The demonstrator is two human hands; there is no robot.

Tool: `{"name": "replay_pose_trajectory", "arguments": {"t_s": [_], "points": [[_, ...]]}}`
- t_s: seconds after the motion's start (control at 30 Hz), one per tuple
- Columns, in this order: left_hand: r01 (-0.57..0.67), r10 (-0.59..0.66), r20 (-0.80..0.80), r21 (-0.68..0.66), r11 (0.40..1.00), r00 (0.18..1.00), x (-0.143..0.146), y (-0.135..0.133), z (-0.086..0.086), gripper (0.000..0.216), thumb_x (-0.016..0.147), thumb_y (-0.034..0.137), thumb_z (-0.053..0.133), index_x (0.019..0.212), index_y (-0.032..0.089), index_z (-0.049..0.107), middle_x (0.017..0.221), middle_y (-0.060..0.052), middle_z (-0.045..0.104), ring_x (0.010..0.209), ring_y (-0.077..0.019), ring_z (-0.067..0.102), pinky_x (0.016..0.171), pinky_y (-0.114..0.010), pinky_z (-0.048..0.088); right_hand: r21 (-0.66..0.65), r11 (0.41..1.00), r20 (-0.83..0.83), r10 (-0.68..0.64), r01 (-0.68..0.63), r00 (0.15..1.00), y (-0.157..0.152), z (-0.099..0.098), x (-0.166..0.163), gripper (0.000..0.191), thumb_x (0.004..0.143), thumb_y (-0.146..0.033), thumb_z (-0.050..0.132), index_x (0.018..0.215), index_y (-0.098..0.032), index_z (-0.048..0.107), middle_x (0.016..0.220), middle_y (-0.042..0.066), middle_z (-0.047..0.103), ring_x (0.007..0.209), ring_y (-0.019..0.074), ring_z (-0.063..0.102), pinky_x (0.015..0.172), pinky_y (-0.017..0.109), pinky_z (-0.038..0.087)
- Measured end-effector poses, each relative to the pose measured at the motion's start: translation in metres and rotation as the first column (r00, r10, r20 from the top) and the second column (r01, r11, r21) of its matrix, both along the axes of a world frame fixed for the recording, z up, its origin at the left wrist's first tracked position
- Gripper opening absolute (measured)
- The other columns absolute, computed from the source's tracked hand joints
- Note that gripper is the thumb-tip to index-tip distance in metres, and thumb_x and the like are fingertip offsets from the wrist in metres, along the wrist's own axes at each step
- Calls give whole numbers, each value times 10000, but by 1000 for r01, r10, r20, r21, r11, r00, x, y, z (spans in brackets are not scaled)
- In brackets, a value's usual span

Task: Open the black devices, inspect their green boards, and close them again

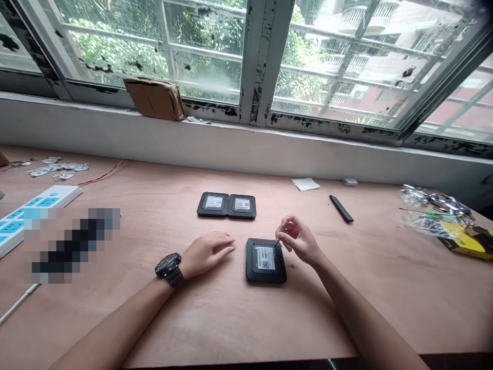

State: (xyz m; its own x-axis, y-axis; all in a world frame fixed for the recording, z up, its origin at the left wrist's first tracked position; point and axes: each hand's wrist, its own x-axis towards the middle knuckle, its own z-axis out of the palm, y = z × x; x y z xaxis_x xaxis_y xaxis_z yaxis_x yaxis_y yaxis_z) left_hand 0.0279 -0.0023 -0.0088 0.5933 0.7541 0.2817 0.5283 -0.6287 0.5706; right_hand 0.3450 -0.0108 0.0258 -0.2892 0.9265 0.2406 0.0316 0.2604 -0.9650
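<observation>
A flat black square device (254, 262) with a white printed label lies on the table in front of me. At its upper right corner, my right hand (298, 239) is closed in a pinch, with a small dark tip showing between fingers and corner; what it is I cannot make out. My left hand (208, 253), a black watch (169, 264) on its wrist, rests palm down on the table left of the device, holding nothing, fingers stretched out and apart from the thumb. Farther back, two similar labelled black devices, a left one (202, 209) and a right one (251, 210), lie side by side.
A white power strip (61, 192) and a blurred-out dark object (77, 246) lie at left. A black bar (341, 209), a white paper pad (305, 184) and a small white block (349, 182) lie behind. Plastic bags (416, 195) and a yellow-black box (462, 241) occupy the right.
</observation>
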Motion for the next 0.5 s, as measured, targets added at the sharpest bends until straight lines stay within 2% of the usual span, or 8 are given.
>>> {"name": "replay_pose_trajectory", "arguments": {"t_s": [0.07, 0.13, 0.2, 0.27, 0.33, 0.4, 0.5], "points": [[-3, 3, -10, -2, 1000, 1000, 0, -1, 0, 310, 1008, 410, 566, 1231, 263, 721, 1247, -35, 727, 1224, -245, 644, 1035, -403, 523, 17, 999, 26, 28, -28, 999, -4, -6, -1, 264, 971, -483, 602, 1091, -249, 602, 820, 3, 624, 550, 102, 444, 480, 248, 367], [2, -2, -14, -3, 1000, 1000, 1, -2, 1, 307, 1012, 406, 560, 1226, 257, 722, 1245, -39, 728, 1231, -245, 638, 1040, -409, 518, 42, 999, 63, -11, 8, 998, -9, -8, -3, 321, 1015, -501, 506, 1107, -234, 658, 831, 21, 610, 576, 108, 450, 507, 264, 376], [16, -16, -11, 2, 1000, 1000, 1, -3, 1, 299, 1015, 393, 555, 1220, 254, 722, 1236, -39, 731, 1233, -242, 635, 1041, -411, 516, 84, 988, 40, -133, 130, 990, -13, -8, -9, 312, 1022, -484, 500, 1047, -232, 682, 818, 25, 608, 599, 117, 469, 509, 262, 374], [30, -30, -2, 19, 999, 1000, 1, -3, 2, 287, 1015, 382, 557, 1212, 251, 721, 1222, -37, 736, 1225, -240, 639, 1031, -408, 521, 139, 944, -76, -291, 299, 954, -16, -5, -20, 276, 1025, -470, 503, 1009, -244, 660, 822, 25, 611, 635, 130, 501, 509, 254, 379], [46, -46, 5, 45, 998, 999, 1, -2, 1, 278, 1015, 374, 560, 1207, 248, 718, 1209, -37, 740, 1214, -237, 643, 1017, -402, 527, 166, 898, -194, -375, 407, 906, -19, -3, -35, 259, 1040, -461, 470, 1001, -256, 622, 831, 23, 610, 663, 139, 520, 509, 248, 383], [61, -62, 4, 69, 996, 998, 2, -1, 1, 274, 1020, 363, 554, 1209, 242, 710, 1203, -38, 740, 1205, -234, 643, 1009, -393, 526, 193, 898, -221, -354, 396, 909, -19, -4, -51, 246, 1053, -441, 444, 1000, -258, 599, 829, 19, 606, 649, 135, 512, 506, 247, 381], [78, -77, -6, 87, 993, 997, 2, 0, 1, 267, 1028, 345, 542, 1213, 235, 698, 1209, -36, 733, 1194, -226, 641, 1002, -381, 520, 234, 923, -144, -277, 305, 950, -15, -10, -66, 227, 1058, -410, 444, 990, -250, 590, 822, 11, 599, 629, 128, 493, 528, 258, 394]]}}
